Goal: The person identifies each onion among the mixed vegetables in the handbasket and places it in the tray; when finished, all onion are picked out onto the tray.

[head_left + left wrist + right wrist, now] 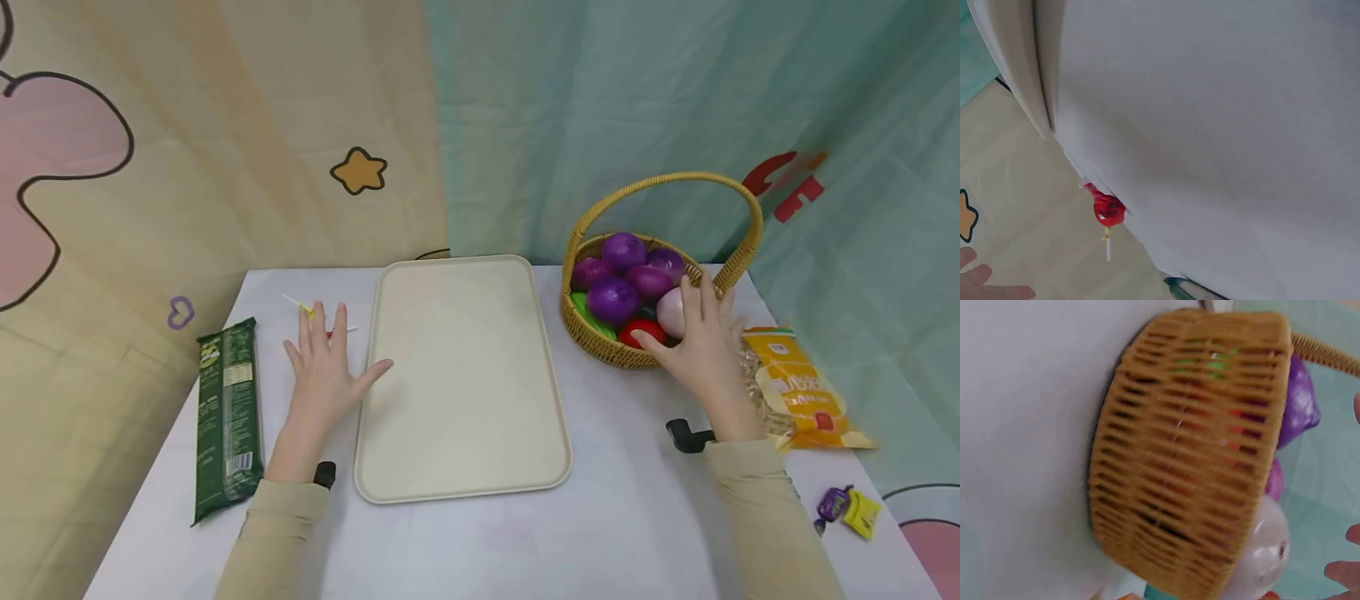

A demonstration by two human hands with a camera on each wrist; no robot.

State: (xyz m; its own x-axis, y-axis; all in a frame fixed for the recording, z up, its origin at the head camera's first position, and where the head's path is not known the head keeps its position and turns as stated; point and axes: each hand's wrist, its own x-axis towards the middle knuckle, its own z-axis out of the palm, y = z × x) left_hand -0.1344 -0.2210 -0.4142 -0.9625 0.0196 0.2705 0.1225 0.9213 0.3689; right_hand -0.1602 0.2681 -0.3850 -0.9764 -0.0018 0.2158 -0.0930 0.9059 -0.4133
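Note:
My left hand (322,379) is spread with fingers straight, just left of the beige tray (461,383). Beyond its fingertips, partly hidden, lie lollipops with white sticks; a red-wrapped lollipop (1109,210) shows in the left wrist view. On the right, my right hand (705,354) is spread before a wicker basket (611,350) with a tall handle. Purple onions (612,301), a pale round onion-like piece (1266,547), a red piece (642,332) and a green piece (588,312) fill the basket. Neither hand holds anything; whether the right fingertips touch the basket, I cannot tell.
A long dark green packet (228,417) lies along the table's left side. Right of my right hand is an orange and clear bag (806,392) of dry flakes. Purple (832,504) and yellow wrapped candies (862,512) sit near the right edge. A printed curtain (510,125) hangs behind.

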